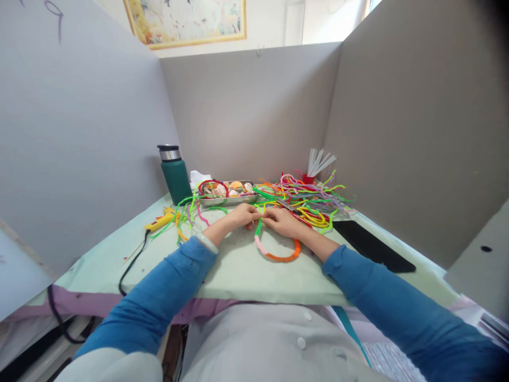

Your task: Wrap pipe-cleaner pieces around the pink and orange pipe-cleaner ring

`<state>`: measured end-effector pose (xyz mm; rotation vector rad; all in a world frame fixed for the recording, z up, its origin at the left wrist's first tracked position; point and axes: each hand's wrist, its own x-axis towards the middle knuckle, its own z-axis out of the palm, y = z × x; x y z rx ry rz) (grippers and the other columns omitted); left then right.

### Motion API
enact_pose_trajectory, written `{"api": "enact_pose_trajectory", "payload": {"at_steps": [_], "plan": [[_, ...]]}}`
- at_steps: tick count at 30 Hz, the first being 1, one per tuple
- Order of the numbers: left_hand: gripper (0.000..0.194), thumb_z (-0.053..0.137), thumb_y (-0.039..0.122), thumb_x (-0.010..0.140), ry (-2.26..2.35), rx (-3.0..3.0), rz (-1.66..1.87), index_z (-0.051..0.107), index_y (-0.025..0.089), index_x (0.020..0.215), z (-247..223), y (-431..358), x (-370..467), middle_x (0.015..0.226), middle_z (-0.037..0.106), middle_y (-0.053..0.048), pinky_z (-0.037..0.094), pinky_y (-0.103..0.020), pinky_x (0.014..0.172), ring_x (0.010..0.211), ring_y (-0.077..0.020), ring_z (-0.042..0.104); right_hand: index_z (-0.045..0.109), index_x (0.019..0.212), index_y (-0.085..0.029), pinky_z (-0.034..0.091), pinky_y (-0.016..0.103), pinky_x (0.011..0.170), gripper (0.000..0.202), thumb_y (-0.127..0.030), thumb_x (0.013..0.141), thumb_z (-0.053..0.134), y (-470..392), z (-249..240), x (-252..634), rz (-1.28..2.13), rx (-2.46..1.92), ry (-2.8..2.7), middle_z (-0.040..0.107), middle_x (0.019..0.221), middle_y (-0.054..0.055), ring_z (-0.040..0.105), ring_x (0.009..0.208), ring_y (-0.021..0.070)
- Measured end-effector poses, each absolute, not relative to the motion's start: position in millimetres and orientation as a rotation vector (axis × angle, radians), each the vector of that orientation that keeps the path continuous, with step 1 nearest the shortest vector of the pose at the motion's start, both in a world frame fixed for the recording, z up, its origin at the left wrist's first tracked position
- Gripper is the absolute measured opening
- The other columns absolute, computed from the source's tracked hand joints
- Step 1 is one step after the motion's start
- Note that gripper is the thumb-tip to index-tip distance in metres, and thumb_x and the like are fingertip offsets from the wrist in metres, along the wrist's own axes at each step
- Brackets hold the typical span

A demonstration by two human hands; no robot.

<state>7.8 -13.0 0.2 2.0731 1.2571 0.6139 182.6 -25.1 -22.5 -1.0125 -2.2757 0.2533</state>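
A ring wrapped in pipe cleaner [283,259] lies on the table in front of me, with green, pink and orange sections. My left hand [243,215] pinches at its green upper end, fingertips closed on what looks like a yellow-green pipe cleaner. My right hand [281,220] meets it there, thumb and fingers closed on the green end of the ring. Just what lies between the fingertips is partly hidden. Close behind my right hand spreads a tangled pile of colourful pipe cleaners [338,201]. Other loose pipe cleaners [191,212] lie left of my left hand.
A metal tray [228,201] of shells and small pieces stands at the back. To the left are a green bottle [175,179] and a yellow glue gun [162,219] with a black cord. A black slab [371,245] lies right; white sticks [319,162] stand in a red cup. Grey partitions enclose the table.
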Motion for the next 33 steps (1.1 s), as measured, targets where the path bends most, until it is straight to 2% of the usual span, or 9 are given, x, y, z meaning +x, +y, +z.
{"api": "enact_pose_trajectory", "payload": {"at_steps": [33], "plan": [[0.04,0.052,0.051,0.067,1.272,2.032,0.62,0.055,0.012,0.069,-5.6,-7.2,6.9,0.045,0.052,-0.001,0.034,-0.02,0.042,0.041,-0.0094,0.047,0.054,0.074,-0.014,0.029,0.021,0.054,0.015,-0.026,0.079,0.046,-24.0,-24.9,182.5,0.218,-0.984,-2.28,0.056,0.069,0.001,0.044,0.059,0.0092]]}}
